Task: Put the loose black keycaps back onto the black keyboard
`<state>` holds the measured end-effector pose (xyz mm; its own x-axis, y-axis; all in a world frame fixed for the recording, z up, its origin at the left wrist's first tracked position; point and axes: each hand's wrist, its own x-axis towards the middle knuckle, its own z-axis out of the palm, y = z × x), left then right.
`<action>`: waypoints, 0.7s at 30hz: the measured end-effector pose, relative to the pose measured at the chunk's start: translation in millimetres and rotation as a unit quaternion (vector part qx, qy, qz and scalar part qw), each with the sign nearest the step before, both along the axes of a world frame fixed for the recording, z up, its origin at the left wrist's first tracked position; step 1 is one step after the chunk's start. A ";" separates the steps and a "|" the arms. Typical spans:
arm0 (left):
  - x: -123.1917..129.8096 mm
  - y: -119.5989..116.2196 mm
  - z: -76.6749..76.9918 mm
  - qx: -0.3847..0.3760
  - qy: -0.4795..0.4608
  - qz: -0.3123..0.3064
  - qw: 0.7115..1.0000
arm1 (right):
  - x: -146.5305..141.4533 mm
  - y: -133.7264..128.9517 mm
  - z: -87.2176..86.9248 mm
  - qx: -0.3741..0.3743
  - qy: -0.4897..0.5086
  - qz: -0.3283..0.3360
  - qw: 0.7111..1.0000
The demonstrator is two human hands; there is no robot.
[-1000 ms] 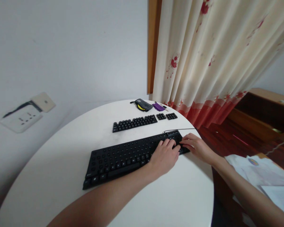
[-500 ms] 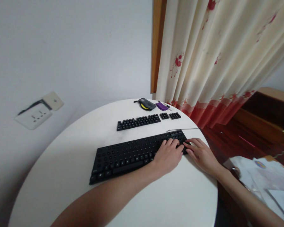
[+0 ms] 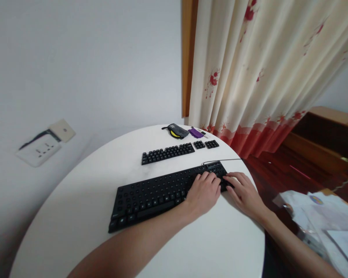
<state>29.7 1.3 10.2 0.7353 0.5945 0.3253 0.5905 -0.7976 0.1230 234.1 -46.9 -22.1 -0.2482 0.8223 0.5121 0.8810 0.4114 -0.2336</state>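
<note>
A black keyboard (image 3: pixel 162 193) lies at a slant on the white round table. Keycaps sit along its lower rows, while much of its upper area shows bare key posts. My left hand (image 3: pixel 204 191) rests over the keyboard's right part, palm down, its fingers bent lightly onto the keys. At the right end my right hand (image 3: pixel 245 193) touches the number pad area with its fingertips, thumb apart from the forefinger. What lies directly under the fingertips is hidden. Behind the keyboard, loose black keycaps (image 3: pixel 168 153) are set out in rows, with two smaller groups to their right.
A dark pouch with yellow (image 3: pixel 177 131) and a purple cloth-like item (image 3: pixel 196 133) lie at the back of the table (image 3: pixel 84 193). The keyboard's cable (image 3: pixel 227 159) runs over the right edge. A curtain (image 3: pixel 234 77) hangs behind; plastic bags (image 3: pixel 327 216) are at the right.
The view has shifted slightly, so everything sits a little further left and lower. Both hands stay at the keyboard's right end with only small finger movement.
</note>
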 end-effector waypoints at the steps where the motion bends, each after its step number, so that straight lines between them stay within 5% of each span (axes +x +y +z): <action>1: -0.3 0.1 -0.2 0.000 -0.002 -0.003 1.000 | -0.5 -0.4 0.0 -0.001 -0.012 0.009 1.000; 21: -3.3 -4.1 5.9 0.008 0.023 -0.018 1.000 | 6.6 1.6 -10.7 0.032 -0.026 0.027 0.999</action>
